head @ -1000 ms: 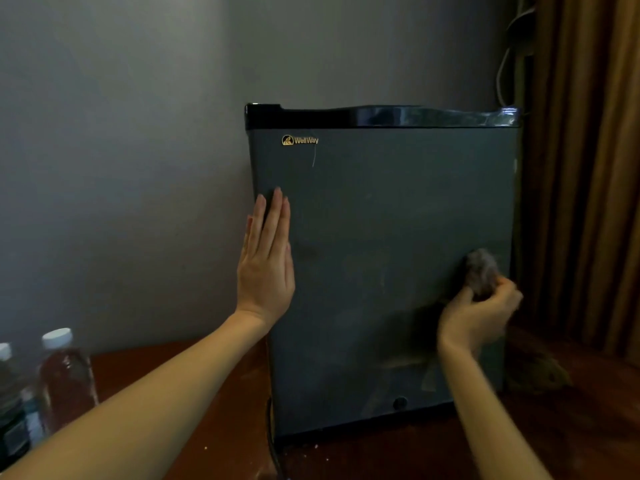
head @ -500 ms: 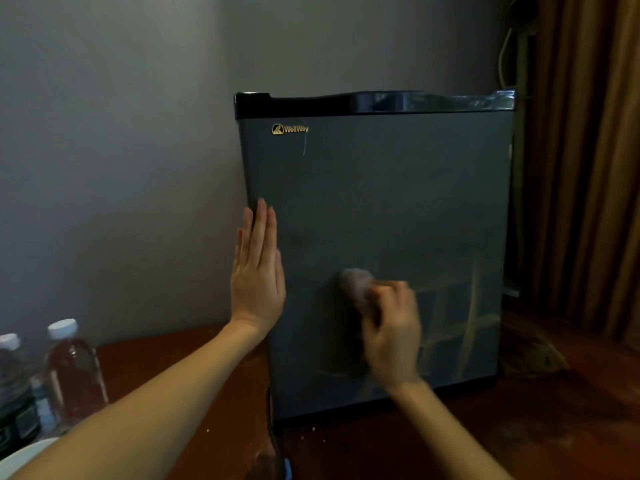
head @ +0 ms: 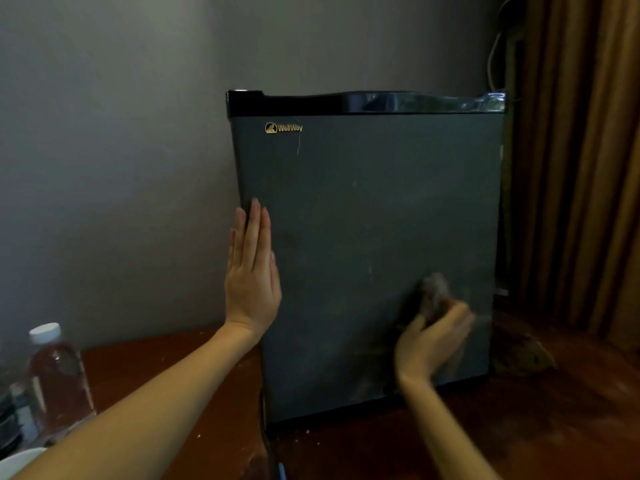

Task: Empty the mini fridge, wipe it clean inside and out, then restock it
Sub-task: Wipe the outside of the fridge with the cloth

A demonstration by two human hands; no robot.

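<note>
The left grip (head: 251,292), fingers straight, steadies the mini fridge (head: 363,202) while the right grip (head: 429,337) clamps a cloth (head: 434,292), wiping low right.

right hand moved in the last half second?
Yes. The right hand, gripping the cloth, has swept right across the fridge door, from its middle toward its right edge.

Two hands and arms of one person, seen from the wearer's own viewpoint. The left hand (head: 251,282) is in sharp focus: slim, with long fingers and small rounded nails. The left forearm (head: 145,403) is bare right to the frame's lower left corner. The right hand (head: 429,341) is smeared by motion blur, its fingers indistinct. The right forearm (head: 446,431) is bare to the bottom edge
</note>
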